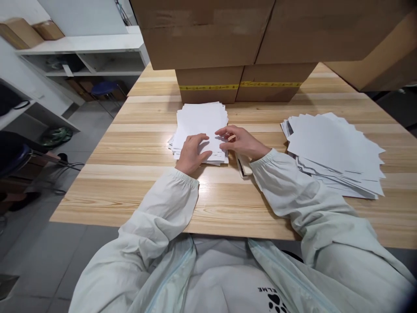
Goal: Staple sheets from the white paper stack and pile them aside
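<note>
Paper stack point(202, 124) on wooden desk point(146, 174), left hand point(192, 152) flat on its near edge, right hand point(239, 141) pinching the top sheet's corner, fanned sheets point(332, 152) to the right.

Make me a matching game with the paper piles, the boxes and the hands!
Things:
1. small paper stack
2. fanned paper pile
3. cardboard boxes
4. left hand

Places:
A. at the back of the table
B. far right, spread out
C. lying flat on the small stack
D. middle, under both hands

Pairs: 1-D, 2-B, 3-A, 4-C. The right hand pinches a sheet's edge.
</note>
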Demonstrator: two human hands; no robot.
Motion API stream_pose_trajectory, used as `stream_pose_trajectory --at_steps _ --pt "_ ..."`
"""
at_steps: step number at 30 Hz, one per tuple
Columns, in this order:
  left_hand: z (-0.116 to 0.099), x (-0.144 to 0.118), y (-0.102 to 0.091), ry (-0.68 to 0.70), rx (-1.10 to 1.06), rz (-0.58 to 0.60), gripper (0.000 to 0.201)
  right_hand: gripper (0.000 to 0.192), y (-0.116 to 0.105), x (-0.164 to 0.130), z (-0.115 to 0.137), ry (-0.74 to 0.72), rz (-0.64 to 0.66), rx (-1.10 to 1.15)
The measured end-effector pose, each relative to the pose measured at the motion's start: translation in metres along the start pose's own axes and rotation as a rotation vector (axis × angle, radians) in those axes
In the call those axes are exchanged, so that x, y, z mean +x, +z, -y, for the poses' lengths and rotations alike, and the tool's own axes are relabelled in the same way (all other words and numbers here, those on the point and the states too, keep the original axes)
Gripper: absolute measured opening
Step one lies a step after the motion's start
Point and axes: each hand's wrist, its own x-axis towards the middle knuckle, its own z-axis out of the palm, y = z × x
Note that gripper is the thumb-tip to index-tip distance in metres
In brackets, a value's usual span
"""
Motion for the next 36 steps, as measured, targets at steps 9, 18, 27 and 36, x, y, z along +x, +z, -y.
stream_pose_trajectory --at_steps 9,18,27,36 --pt "-0.001 -0.001 0.000 0.022 0.010 0.016 0.045 0.041 0.006 0.002 -0.013 0.002 -0.006 0.027" --pt "-0.004 -0.002 -0.004 -0.017 -0.033 0.027 0.043 0.019 0.007 0.002 -0.012 -0.053 -0.017 0.021" --pt "-0.001 0.004 0.007 -0.066 0.004 -0.123 0.005 0.012 0.016 0.004 -0.013 -0.090 -0.113 -0.033" --pt "-0.005 0.004 0.009 -0.212 0.096 -0.274 0.007 0.063 0.006 0.001 -0.011 0.011 0.002 0.008"
